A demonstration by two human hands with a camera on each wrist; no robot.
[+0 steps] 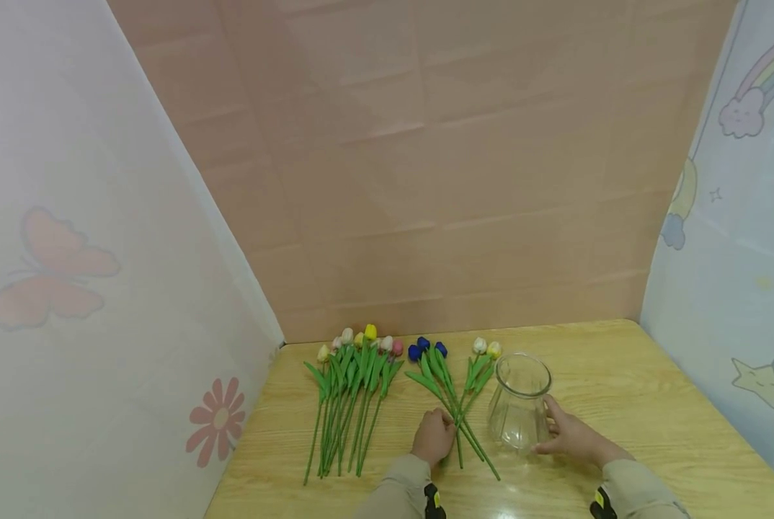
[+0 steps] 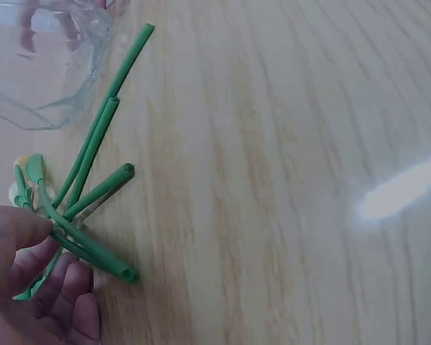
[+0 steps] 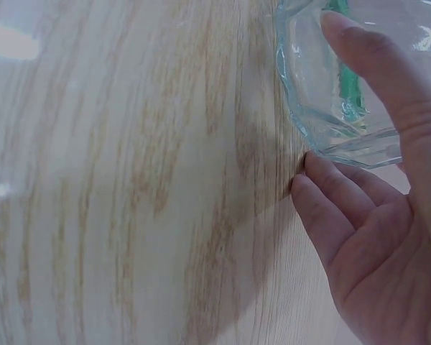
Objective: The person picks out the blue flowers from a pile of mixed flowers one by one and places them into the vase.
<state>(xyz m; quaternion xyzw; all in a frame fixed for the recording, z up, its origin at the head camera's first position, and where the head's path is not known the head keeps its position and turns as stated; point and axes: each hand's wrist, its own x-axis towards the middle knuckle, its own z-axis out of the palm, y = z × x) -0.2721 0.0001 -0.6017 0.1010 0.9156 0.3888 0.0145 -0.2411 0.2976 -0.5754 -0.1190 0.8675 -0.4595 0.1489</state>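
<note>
A clear ribbed glass vase [image 1: 519, 404] stands upright on the wooden table [image 1: 653, 404]. My right hand [image 1: 571, 436] rests against its right side: the thumb lies on the glass [image 3: 330, 93] and the straight fingers [image 3: 330, 208] touch its base. My left hand [image 1: 434, 436] sits left of the vase on a small bunch of artificial tulips [image 1: 452, 382] with blue, white and yellow heads. In the left wrist view, its thumb and fingers [image 2: 36, 266] pinch several green stems [image 2: 93, 154] near their cut ends, with the vase [image 2: 36, 65] just beyond.
A larger bunch of tulips [image 1: 351, 396] with mixed pale heads lies flat further left. A butterfly-print cloth [image 1: 101, 288] closes the left side, a pink panel [image 1: 426, 180] the back, and a rainbow-print cloth [image 1: 731, 252] the right.
</note>
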